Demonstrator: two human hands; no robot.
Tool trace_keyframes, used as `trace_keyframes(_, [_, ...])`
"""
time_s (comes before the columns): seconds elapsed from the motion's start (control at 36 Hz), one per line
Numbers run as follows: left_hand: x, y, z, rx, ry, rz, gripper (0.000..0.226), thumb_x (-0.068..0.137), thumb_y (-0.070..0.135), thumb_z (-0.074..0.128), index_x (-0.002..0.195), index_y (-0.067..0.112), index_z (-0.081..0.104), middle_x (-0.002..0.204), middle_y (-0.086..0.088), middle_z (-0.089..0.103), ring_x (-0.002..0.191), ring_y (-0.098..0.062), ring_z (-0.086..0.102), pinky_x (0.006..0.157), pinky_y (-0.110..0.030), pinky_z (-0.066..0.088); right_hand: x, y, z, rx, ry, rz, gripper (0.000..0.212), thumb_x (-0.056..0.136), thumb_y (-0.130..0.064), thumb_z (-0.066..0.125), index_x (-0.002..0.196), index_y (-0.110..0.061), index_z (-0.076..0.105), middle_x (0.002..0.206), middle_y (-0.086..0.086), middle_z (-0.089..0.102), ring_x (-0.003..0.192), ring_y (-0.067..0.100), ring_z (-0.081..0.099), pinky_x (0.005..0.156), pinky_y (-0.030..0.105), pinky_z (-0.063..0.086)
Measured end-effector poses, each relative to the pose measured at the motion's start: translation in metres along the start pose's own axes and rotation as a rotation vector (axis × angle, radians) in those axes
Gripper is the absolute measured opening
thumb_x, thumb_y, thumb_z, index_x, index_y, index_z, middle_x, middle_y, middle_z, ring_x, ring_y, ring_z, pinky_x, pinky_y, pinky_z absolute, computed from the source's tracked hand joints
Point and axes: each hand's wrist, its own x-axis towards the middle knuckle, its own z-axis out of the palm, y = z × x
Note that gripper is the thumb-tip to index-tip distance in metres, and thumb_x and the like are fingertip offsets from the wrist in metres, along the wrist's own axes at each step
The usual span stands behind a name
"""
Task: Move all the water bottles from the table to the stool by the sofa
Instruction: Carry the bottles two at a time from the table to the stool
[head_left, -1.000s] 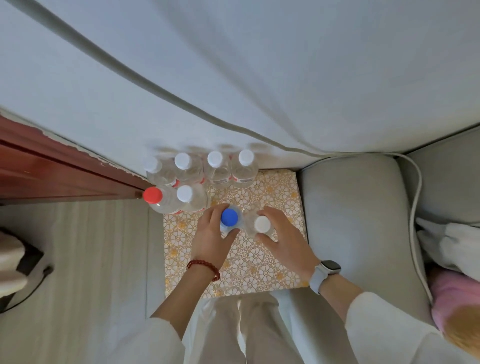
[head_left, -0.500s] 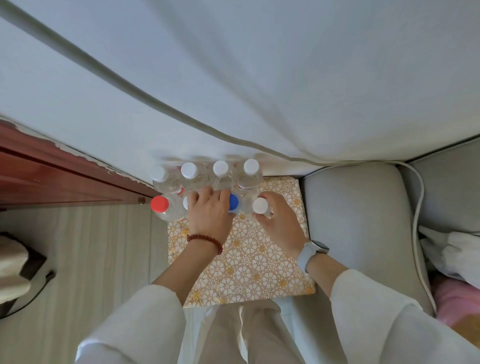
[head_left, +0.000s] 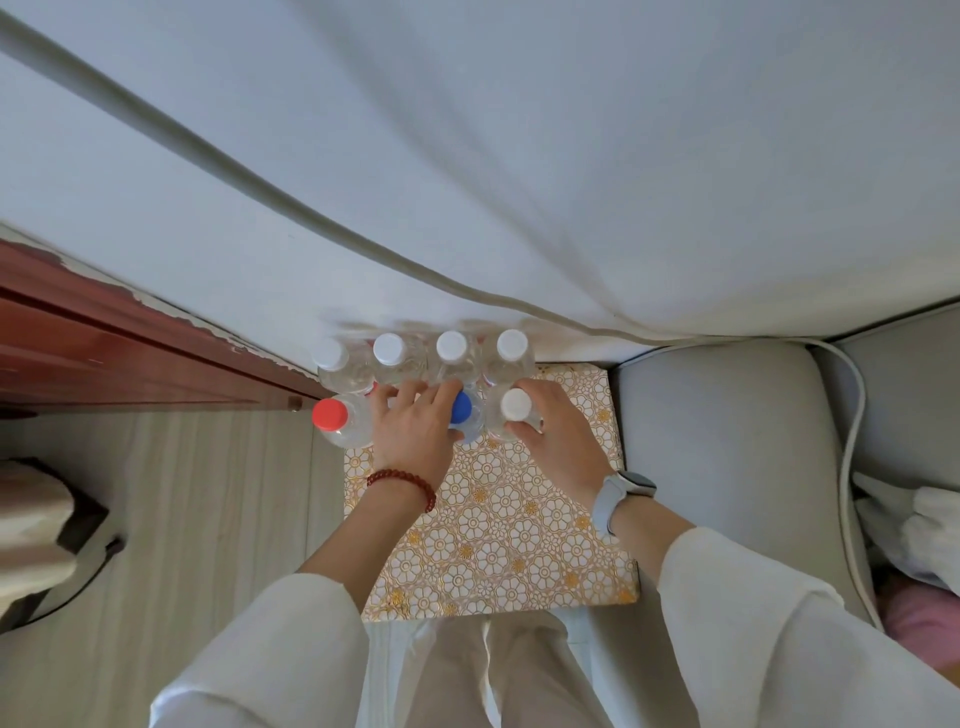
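The stool (head_left: 498, 525) has a gold flower-patterned top and stands between the floor and the sofa. Several clear water bottles stand upright at its far edge in two rows. The back row has white caps (head_left: 451, 345). In the front row stand a red-capped bottle (head_left: 332, 418), a blue-capped bottle (head_left: 464, 411) and a white-capped bottle (head_left: 516, 408). My left hand (head_left: 415, 426) is wrapped on the blue-capped bottle and hides another bottle beneath it. My right hand (head_left: 558, 441) grips the front white-capped bottle from the right.
A grey sofa armrest (head_left: 722, 457) lies right of the stool, with a white cable (head_left: 852, 457) along it. A white curtain (head_left: 467, 182) hangs behind the bottles. Red-brown wooden furniture (head_left: 119, 358) stands at the left above pale wood flooring (head_left: 197, 519).
Both hands pushed the blue-capped and white-capped bottles away from me, from mid-stool up against the back row. The hands still rest on them.
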Motion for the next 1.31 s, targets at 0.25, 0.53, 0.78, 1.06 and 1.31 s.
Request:
trace_keyframes(0.25, [-0.003,0.001,0.001,0.13,0.076,0.044,0.062,0.048,0.026,0.087,0.103,0.017,0.06,0.083,0.002,0.071,0.085,-0.026,0.065,0.085,-0.051,0.046,-0.003,-0.002,-0.002,0.001,-0.019,0.015,0.049,0.086,-0.019,0.059,0.13,-0.012,0.039,0.135,0.008,0.043,0.11,0.027,0.054,0.087,0.034,0.046])
trace_keyframes(0.53, [-0.014,0.013,-0.007,0.119,0.017,-0.012,0.083,0.05,0.027,0.086,0.123,0.017,0.047,0.116,-0.001,0.062,0.111,-0.028,0.057,0.098,-0.064,0.032,-0.016,-0.013,-0.02,0.025,-0.018,-0.048,0.057,0.086,-0.016,0.058,0.137,-0.02,0.032,0.14,0.004,0.043,0.126,0.02,0.043,0.093,0.024,0.036])
trace_keyframes(0.78, [-0.063,0.007,-0.035,-0.127,0.138,-0.2,0.056,0.074,0.021,0.07,0.124,0.016,0.047,0.129,-0.01,0.054,0.124,-0.032,0.046,0.103,-0.061,0.03,-0.047,-0.052,-0.02,-0.086,0.078,-0.245,0.034,0.09,-0.014,0.051,0.124,-0.011,0.047,0.121,0.007,0.055,0.109,0.021,0.053,0.085,0.025,0.043])
trace_keyframes(1.06, [-0.217,-0.069,-0.103,-0.335,0.172,-0.716,0.037,0.09,0.026,0.046,0.126,0.017,0.047,0.131,-0.004,0.051,0.118,-0.026,0.048,0.1,-0.039,0.03,-0.118,-0.167,0.077,-0.236,-0.527,-0.349,0.033,0.094,-0.026,0.043,0.123,-0.011,0.048,0.117,0.007,0.062,0.107,0.021,0.059,0.092,0.039,0.048])
trace_keyframes(1.31, [-0.524,-0.116,-0.14,-0.346,0.419,-1.165,0.039,0.092,0.032,0.046,0.127,0.016,0.048,0.128,-0.007,0.053,0.118,-0.027,0.047,0.097,-0.04,0.037,-0.316,-0.271,0.231,-0.354,-0.776,-0.593,0.03,0.092,-0.023,0.048,0.118,-0.009,0.054,0.115,0.012,0.064,0.108,0.027,0.059,0.094,0.037,0.045])
